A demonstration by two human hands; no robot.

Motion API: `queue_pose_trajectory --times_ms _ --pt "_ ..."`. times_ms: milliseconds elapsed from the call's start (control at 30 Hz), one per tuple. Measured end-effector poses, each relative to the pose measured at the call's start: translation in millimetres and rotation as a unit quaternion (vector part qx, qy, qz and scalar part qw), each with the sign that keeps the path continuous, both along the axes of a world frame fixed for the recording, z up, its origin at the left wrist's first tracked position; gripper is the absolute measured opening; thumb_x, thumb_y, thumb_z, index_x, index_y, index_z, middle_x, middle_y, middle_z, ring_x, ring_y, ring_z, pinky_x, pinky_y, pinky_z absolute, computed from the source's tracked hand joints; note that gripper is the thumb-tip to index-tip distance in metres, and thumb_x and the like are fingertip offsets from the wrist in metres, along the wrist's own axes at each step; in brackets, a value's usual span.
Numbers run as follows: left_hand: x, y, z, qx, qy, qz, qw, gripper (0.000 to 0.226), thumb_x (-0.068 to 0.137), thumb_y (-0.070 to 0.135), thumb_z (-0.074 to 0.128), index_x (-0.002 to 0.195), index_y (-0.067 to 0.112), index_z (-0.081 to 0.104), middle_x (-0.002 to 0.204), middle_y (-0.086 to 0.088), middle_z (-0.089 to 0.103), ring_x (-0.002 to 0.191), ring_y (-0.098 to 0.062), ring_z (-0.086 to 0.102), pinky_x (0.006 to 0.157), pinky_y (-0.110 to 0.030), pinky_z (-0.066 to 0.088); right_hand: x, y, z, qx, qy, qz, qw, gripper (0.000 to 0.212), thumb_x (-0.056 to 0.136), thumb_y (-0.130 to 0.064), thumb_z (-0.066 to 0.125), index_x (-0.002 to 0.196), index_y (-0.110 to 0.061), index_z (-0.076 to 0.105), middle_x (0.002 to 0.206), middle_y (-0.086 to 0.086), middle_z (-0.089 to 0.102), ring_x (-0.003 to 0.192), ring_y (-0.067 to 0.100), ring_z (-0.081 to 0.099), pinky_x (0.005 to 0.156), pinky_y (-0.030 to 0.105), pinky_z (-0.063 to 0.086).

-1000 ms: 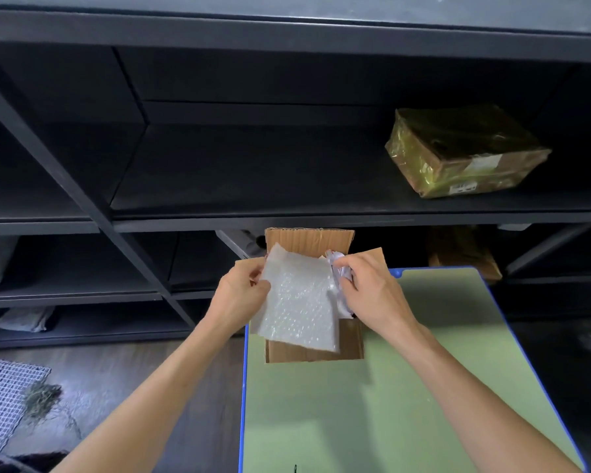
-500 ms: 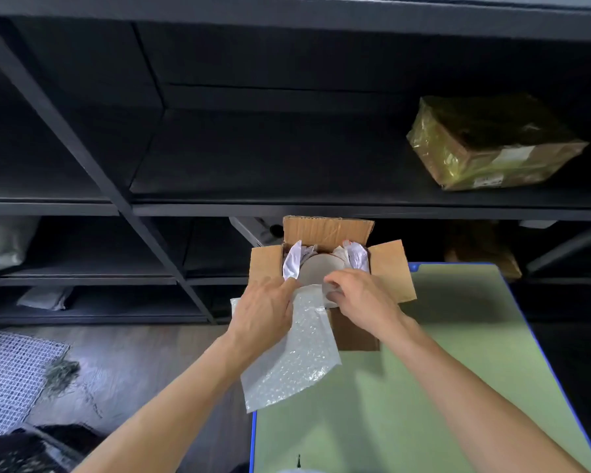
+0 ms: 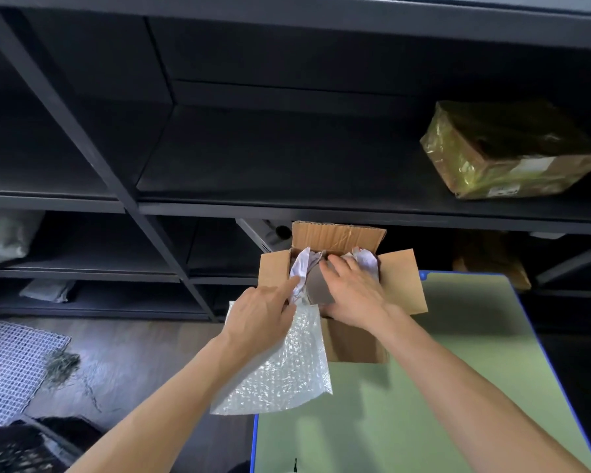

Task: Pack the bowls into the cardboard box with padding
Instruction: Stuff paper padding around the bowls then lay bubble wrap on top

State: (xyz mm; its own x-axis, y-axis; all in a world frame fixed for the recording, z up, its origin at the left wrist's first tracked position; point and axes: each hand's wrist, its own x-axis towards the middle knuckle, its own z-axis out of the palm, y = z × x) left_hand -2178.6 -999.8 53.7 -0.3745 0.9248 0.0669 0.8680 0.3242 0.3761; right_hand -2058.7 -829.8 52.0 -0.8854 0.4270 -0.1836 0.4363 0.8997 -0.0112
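1. A person's right hand [image 3: 355,291] lies flat, fingers spread, over a pale bowl [image 3: 318,288] inside the open cardboard box [image 3: 401,281]. Crumpled paper [image 3: 301,264] is packed at the bowl's left and right.
2. The left hand [image 3: 258,314] grips a bubble wrap sheet [image 3: 280,373] that hangs past the table's left edge, its index finger straight against the paper.
3. The box stands at the far left corner of the green table [image 3: 423,387] with its flaps splayed. Its back flap rises just under the dark shelving [image 3: 287,209].
4. A film-wrapped parcel [image 3: 502,151] sits on the shelf, well apart to the right.
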Motion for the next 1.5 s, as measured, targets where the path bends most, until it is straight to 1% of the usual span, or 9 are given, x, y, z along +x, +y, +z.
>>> queue_pose_trajectory --times_ms 333,467,667,867,967,1167,1333,1433,1500 --pt "-7.7 -6.0 -2.3 -0.019 -0.029 -0.006 0.999 0.052 0.093 0.037 0.051 0.142 0.024 0.042 0.075 0.001 0.062 0.063 -0.023 0.054 0.054 -0.034 0.035 -0.6 5.3 9.2 -0.012 -0.018 0.018 1.000 0.091 0.078 -0.057 0.062 0.151 -0.013 0.029 0.149 0.005 0.036 0.134 0.029 0.041 0.113 0.041 0.030" --pt "-7.8 -8.7 -3.7 -0.045 -0.054 -0.003 0.998 0.055 0.095 0.041 0.051 0.146 0.028 0.035 0.083 0.000 0.066 0.072 -0.024 0.058 0.064 -0.039 0.049 -1.3 -0.2 9.4 0.002 -0.024 0.034 0.999 0.083 0.079 -0.053 0.064 0.146 -0.012 0.034 0.141 0.007 0.041 0.130 0.030 0.044 0.110 0.040 0.031" --pt "-10.0 -7.2 0.6 -0.070 -0.098 0.002 0.993 0.060 0.097 0.040 0.054 0.151 0.030 0.030 0.085 -0.001 0.064 0.078 -0.024 0.058 0.072 -0.042 0.050 -5.8 0.6 12.5 -0.008 -0.038 0.025 0.999 0.083 0.080 -0.057 0.062 0.145 -0.012 0.035 0.140 0.008 0.043 0.129 0.032 0.046 0.111 0.040 0.033" --pt "-8.6 -6.5 2.6 -0.072 -0.108 0.006 0.992 0.063 0.098 0.040 0.055 0.153 0.028 0.027 0.088 -0.002 0.065 0.082 -0.025 0.060 0.079 -0.042 0.051 -0.7 0.8 14.6 -0.031 -0.008 0.008 0.999 0.082 0.080 -0.057 0.064 0.147 -0.019 0.036 0.144 0.003 0.041 0.128 0.029 0.047 0.106 0.040 0.036" --pt "-7.8 -11.6 4.7 -0.036 -0.172 0.014 0.984 0.064 0.097 0.039 0.059 0.152 0.034 0.027 0.078 0.002 0.059 0.074 -0.019 0.057 0.076 -0.036 0.050 4.3 -4.4 12.3 -0.049 0.009 -0.004 0.999 0.078 0.085 -0.050 0.066 0.150 -0.020 0.035 0.158 0.006 0.029 0.140 0.029 0.037 0.113 0.040 0.030" --pt "-12.7 -11.8 11.3 0.018 -0.236 0.045 0.970 0.046 0.096 0.041 0.060 0.137 0.044 0.041 0.070 0.013 0.053 0.064 0.001 0.053 0.057 -0.016 0.037 23.2 -3.5 22.7 -0.073 0.063 -0.001 0.995 0.070 0.087 -0.031 0.070 0.149 -0.017 0.039 0.156 0.000 0.034 0.140 0.024 0.036 0.113 0.035 0.029" --pt "-14.5 0.0 19.9 0.022 -0.255 0.077 0.963 0.021 0.095 0.046 0.058 0.115 0.040 0.059 0.081 0.011 0.061 0.071 -0.007 0.058 0.061 -0.026 0.044 39.5 0.2 33.6 -0.078 0.081 -0.028 0.993 0.056 0.094 -0.026 0.061 0.147 -0.018 0.044 0.152 -0.004 0.042 0.137 0.019 0.040 0.107 0.032 0.034" --pt "-12.7 11.0 25.8 0.055 -0.298 0.118 0.946 0.014 0.096 0.043 0.056 0.090 0.033 0.064 0.079 0.012 0.063 0.072 -0.011 0.059 0.061 -0.026 0.044 47.9 -2.3 40.8 -0.155 0.124 -0.084 0.976 0.038 0.103 -0.025 0.044 0.140 -0.021 0.053 0.138 -0.002 0.057 0.127 0.023 0.051 0.101 0.041 0.044" --pt "-11.5 18.4 28.6 0.078 -0.342 0.156 0.923 0.015 0.095 0.040 0.056 0.089 0.032 0.067 0.089 0.013 0.067 0.083 -0.012 0.063 0.071 -0.032 0.049 51.9 -4.9 45.7 -0.216 0.155 -0.127 0.956 0.035 0.105 -0.032 0.038 0.136 -0.029 0.056 0.130 -0.004 0.063 0.117 0.021 0.058 0.094 0.041 0.048"
